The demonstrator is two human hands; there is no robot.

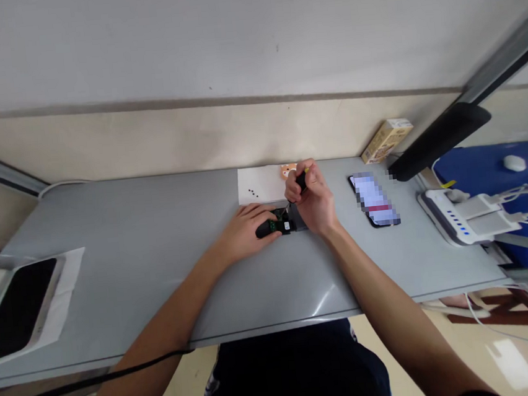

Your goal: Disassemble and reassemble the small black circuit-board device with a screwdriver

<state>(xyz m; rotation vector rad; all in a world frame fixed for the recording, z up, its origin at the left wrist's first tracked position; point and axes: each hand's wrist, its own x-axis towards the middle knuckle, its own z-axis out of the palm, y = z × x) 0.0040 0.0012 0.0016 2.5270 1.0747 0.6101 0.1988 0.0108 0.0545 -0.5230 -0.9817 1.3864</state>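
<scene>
My left hand [247, 227] rests on the grey table [149, 265] with its fingers closed over a small black device [276, 225] that shows a green part inside. My right hand [313, 199] stands just right of it, fist closed round a thin black-handled tool [300, 181] whose tip points down at the device. Behind the hands lies a white sheet of paper [259, 185] with a few tiny dark specks [253, 193] on it.
A phone [374, 200] with a lit screen lies to the right. A small cardboard box [386, 140] leans at the wall. A white charger hub with cables [457, 220] sits at the right edge. A dark tablet on white wrapping [17, 309] lies at the left.
</scene>
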